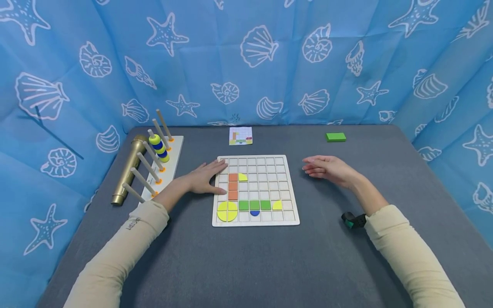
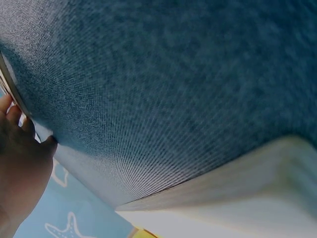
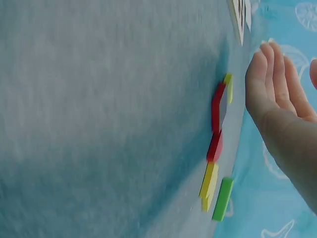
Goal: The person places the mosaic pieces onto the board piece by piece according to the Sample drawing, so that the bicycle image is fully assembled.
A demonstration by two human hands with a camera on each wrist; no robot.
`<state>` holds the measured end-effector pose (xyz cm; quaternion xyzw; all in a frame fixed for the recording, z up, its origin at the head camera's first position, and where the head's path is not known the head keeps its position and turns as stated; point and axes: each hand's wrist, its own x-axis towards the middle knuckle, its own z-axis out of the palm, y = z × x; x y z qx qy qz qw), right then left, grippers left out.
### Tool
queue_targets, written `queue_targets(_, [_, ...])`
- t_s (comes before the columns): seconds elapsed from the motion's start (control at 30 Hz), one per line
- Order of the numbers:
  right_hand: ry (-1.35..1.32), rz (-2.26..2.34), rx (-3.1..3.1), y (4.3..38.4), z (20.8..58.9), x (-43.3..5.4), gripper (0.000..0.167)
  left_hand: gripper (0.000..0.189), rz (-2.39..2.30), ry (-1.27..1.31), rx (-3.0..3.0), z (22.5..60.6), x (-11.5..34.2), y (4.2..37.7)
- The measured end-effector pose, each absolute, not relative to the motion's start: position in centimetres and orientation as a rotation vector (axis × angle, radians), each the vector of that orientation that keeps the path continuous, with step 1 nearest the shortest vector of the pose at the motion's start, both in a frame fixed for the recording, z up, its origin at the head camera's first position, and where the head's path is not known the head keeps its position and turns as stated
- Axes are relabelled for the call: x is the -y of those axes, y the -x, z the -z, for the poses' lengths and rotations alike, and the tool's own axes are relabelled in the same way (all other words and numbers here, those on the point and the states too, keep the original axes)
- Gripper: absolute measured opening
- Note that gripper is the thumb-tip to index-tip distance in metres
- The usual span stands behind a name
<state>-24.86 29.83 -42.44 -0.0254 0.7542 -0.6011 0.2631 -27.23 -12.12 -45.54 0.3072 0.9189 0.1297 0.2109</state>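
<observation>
My left hand (image 1: 199,179) rests with spread fingers on the left edge of a white square-grid board (image 1: 289,218). On the board lie orange squares (image 1: 233,186), green squares (image 1: 254,205), a blue half-round piece (image 1: 254,213) and yellow quarter-round pieces (image 1: 222,212), several of them forming a circle at the lower left. Right of the board, my right hand (image 1: 329,169) hovers low over the table, its fingers loosely extended and holding nothing. In the right wrist view, red pieces (image 3: 216,109) and yellow pieces (image 3: 209,181) lie near that hand; the head view hides them.
A small card (image 1: 240,135) with a coloured pattern lies behind the board. At the back right is a green block (image 1: 336,137). To the left stand a peg rack (image 1: 175,158), with yellow and blue rings (image 1: 159,147) on one peg, and a brass-coloured tube (image 1: 130,171).
</observation>
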Motion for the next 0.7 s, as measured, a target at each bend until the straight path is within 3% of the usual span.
queue_targets(0.47, [-0.004,1.481,-2.321,26.5,43.2,-31.6,0.047,0.099,-0.378,-0.881,-2.552,45.5,12.2,27.3])
queue_targets(0.7, [0.2,1.183,-2.57,27.0,43.9,-31.4,0.04,0.098,-0.386,-0.879,-2.546,45.4,12.3,27.2])
